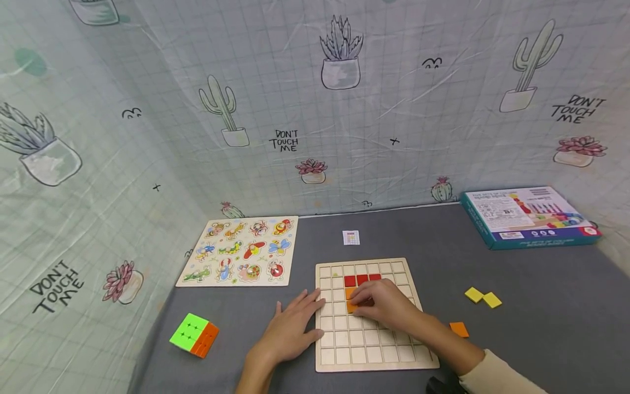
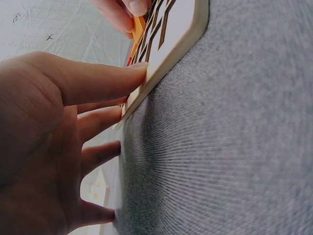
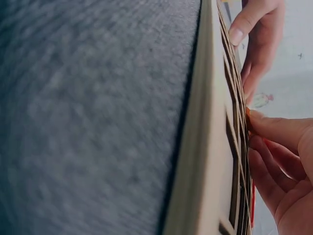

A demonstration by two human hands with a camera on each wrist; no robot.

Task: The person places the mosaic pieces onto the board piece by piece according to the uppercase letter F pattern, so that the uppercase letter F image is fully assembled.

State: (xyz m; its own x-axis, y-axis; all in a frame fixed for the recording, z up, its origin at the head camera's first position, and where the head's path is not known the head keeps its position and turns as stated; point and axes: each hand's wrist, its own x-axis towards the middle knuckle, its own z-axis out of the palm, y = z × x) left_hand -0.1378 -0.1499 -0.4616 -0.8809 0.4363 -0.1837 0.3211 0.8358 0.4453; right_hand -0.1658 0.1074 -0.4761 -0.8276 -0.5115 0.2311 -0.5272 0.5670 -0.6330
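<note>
A wooden grid board (image 1: 374,355) lies on the dark table. Three red square tiles (image 1: 361,279) form a row in its upper part, and an orange tile (image 1: 350,293) sits below the leftmost one. Just under that, my right hand (image 1: 389,306) pinches another orange tile (image 1: 351,307) low over the grid, its thumb and fingers partly covering it; the left wrist view shows this orange piece (image 2: 139,28) at the fingertips. With fingers spread, my left hand (image 1: 290,329) rests at the board's left edge, thumb and fingertips touching the rim.
Right of the board lie two yellow tiles (image 1: 483,297) and a loose orange tile (image 1: 459,329). A puzzle cube (image 1: 194,335) stands at left, below an insect puzzle board (image 1: 238,251). Behind are a small printed card (image 1: 351,237) and a game box (image 1: 531,216).
</note>
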